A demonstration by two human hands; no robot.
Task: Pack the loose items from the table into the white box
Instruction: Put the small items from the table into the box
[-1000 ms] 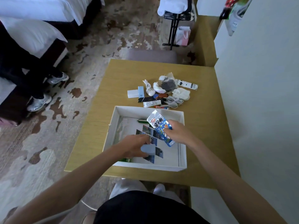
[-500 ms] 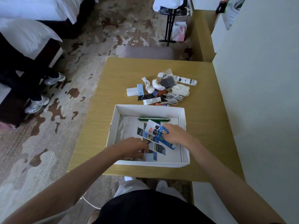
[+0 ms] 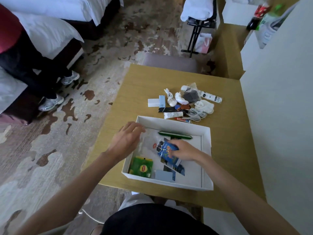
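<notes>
The white box [image 3: 207, 133] sits at the near side of the wooden table [image 3: 140, 82]. Inside it lie a green pen [image 3: 175, 136] along the far wall, a green tea packet [image 3: 142, 167] at the near left, a pale blue card [image 3: 163, 175] and photo prints [image 3: 179, 168]. My right hand [image 3: 184, 150] holds a blue and white snack packet [image 3: 165, 149] low in the box's middle. My left hand [image 3: 126, 139] hovers over the box's far left corner with relaxed fingers, holding nothing. Loose items lie beyond the box: a white tube [image 3: 172, 114], a white cable [image 3: 196, 114], a white spray bottle [image 3: 212, 97].
A white charger [image 3: 153, 102], a small blue box [image 3: 162, 100], white socks [image 3: 204, 106] and a clear bag with a grey thing [image 3: 190, 94] crowd the table's far middle. A white wall [image 3: 279, 116] borders the right. A person's legs and sneakers [image 3: 50, 102] stand at the left by a bed.
My left hand rose from the near left of the box to its far left corner, uncovering the tea packet and blue card. My right hand lowered the snack packet into the box.
</notes>
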